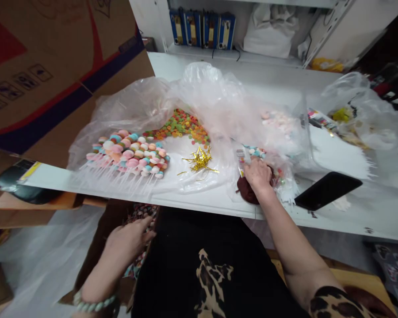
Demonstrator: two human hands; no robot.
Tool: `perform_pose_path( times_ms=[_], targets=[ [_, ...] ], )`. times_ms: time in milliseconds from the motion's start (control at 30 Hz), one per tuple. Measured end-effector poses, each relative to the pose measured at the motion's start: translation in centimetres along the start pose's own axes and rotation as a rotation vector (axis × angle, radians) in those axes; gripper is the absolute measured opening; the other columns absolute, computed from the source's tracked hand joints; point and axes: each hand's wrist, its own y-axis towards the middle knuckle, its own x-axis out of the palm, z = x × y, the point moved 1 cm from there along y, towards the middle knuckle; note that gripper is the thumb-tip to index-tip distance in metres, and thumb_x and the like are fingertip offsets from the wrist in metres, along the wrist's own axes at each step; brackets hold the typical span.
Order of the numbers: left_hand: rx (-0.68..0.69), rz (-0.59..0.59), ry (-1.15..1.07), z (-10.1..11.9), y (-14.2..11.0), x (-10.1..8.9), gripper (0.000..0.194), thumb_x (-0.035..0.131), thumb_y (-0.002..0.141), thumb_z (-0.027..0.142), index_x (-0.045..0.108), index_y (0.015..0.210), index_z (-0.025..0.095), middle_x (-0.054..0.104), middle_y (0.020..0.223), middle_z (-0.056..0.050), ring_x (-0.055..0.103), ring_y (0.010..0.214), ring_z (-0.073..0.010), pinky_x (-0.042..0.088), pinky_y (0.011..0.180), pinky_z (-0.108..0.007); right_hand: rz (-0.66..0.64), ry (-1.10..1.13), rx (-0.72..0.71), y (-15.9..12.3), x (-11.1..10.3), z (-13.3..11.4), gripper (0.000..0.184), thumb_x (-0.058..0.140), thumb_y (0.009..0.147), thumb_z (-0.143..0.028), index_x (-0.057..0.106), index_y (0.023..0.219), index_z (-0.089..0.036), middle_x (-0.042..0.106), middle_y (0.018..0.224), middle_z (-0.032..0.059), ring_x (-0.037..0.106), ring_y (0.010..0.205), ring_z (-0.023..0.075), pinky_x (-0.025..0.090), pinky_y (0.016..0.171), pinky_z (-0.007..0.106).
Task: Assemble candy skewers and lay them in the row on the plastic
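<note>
My left hand (131,240) is below the table edge, over a cardboard box (96,251) packed with small colourful wrapped pieces. Its fingers are stretched out, and nothing shows in them. On the table, my right hand (259,173) rests with bent fingers on a dark red-brown rounded item (247,190) beside a clear packet (241,159). What its fingertips grip is hidden. To the left lie many marshmallow skewers (132,154) in pink, white and blue on white sticks. Gold twist ties (200,160) sit in the middle, near orange and green candy rings (181,123).
A large cardboard box (63,66) stands at the left. Clear plastic sheeting (212,92) covers the table's middle. A black phone (328,191) leans near the front right, before a clear bin of white sticks (338,150). Blue binders (202,30) stand on the back shelf.
</note>
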Motion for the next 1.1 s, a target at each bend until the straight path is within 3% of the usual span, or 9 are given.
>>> perform_pose_path(
  times_ms=[167,267,333,467,600,733,867,933,1100],
  targets=[
    [0.315,0.079,-0.228,7.9,2.0,0.0,0.03,0.053,0.089,0.036,0.071,0.112,0.027,0.074,0.11,-0.008,0.068,0.099,-0.026,0.046,0.086,-0.034,-0.034,0.21,0.103,1.9,1.6,1.0,0.051,0.062,0.078,-0.029,0.058,0.127,-0.016,0.073,0.102,0.0146,0.067,0.098,0.0296,0.046,0.083,0.036],
    [0.414,0.08,-0.462,10.8,3.1,-0.4,0.026,0.056,0.086,0.035,0.074,0.102,0.024,0.075,0.1,-0.007,0.068,0.091,-0.0239,0.046,0.082,-0.032,0.059,0.478,0.161,2.5,1.9,2.0,0.027,0.066,0.071,-0.028,0.07,0.095,-0.018,0.074,0.086,0.0087,0.067,0.086,0.0264,0.047,0.076,0.032],
    [0.432,0.055,-0.671,12.3,3.9,-0.7,0.023,0.059,0.083,0.034,0.075,0.094,0.022,0.075,0.093,-0.007,0.068,0.087,-0.0225,0.047,0.08,-0.031,0.051,0.755,0.172,2.7,1.6,2.8,0.015,0.067,0.065,-0.029,0.067,0.075,-0.018,0.07,0.072,0.0046,0.065,0.072,0.0218,0.046,0.068,0.03],
    [0.357,-0.077,-1.136,15.4,5.0,-0.7,0.025,0.064,0.079,0.04,0.074,0.085,0.018,0.071,0.079,-0.005,0.062,0.069,-0.0172,0.048,0.067,-0.028,-0.244,1.296,0.127,0.6,0.4,2.7,0.019,0.071,0.059,-0.032,0.062,0.067,-0.018,0.059,0.055,-0.0025,0.051,0.049,0.0122,0.04,0.053,0.025],
    [0.279,-0.265,-1.53,18.2,4.8,-0.1,0.039,0.075,0.071,0.045,0.072,0.097,0.016,0.069,0.097,-0.009,0.063,0.077,-0.017,0.049,0.063,-0.026,-0.526,1.254,-0.108,-4.5,-0.2,-1.0,0.02,0.07,0.067,-0.036,0.062,0.066,-0.018,0.052,0.053,-0.005,0.042,0.047,0.0091,0.032,0.048,0.023],
    [0.122,-0.2,-1.846,17.9,5.0,0.7,0.038,0.08,0.066,0.046,0.07,0.08,0.012,0.062,0.07,-0.002,0.055,0.059,-0.0108,0.046,0.058,-0.025,-0.494,1.2,-0.273,-8.2,0.5,-5.0,0.018,0.066,0.072,-0.036,0.062,0.069,-0.019,0.055,0.06,-0.0035,0.048,0.057,0.0113,0.037,0.054,0.023],
    [-0.05,0.051,-1.968,15.3,5.6,1.4,0.04,0.085,0.058,0.042,0.069,0.076,0.01,0.062,0.065,-0.001,0.052,0.055,-0.0094,0.042,0.055,-0.023,-0.639,1.343,-0.244,-9.4,2.4,-8.1,0.033,0.073,0.063,-0.034,0.059,0.089,-0.021,0.052,0.058,-0.0076,0.049,0.054,0.0115,0.041,0.055,0.024],
    [-0.075,0.159,-2.036,14.1,5.8,1.7,0.037,0.087,0.055,0.038,0.068,0.071,0.01,0.062,0.064,-0.001,0.052,0.055,-0.0085,0.041,0.055,-0.021,-0.659,1.324,-0.223,-9.8,3.4,-9.3,0.031,0.073,0.063,-0.034,0.058,0.087,-0.021,0.052,0.058,-0.0074,0.049,0.053,0.0117,0.042,0.055,0.025],
    [-0.046,0.217,-2.114,11.3,5.6,1.7,0.035,0.084,0.061,0.039,0.068,0.075,0.012,0.062,0.063,0.0,0.052,0.052,-0.0077,0.04,0.053,-0.02,-0.498,1.117,-0.338,-10.8,4.3,-12.2,0.015,0.064,0.075,-0.036,0.06,0.077,-0.022,0.056,0.062,-0.0031,0.052,0.059,0.0145,0.041,0.059,0.026]
  ],
)
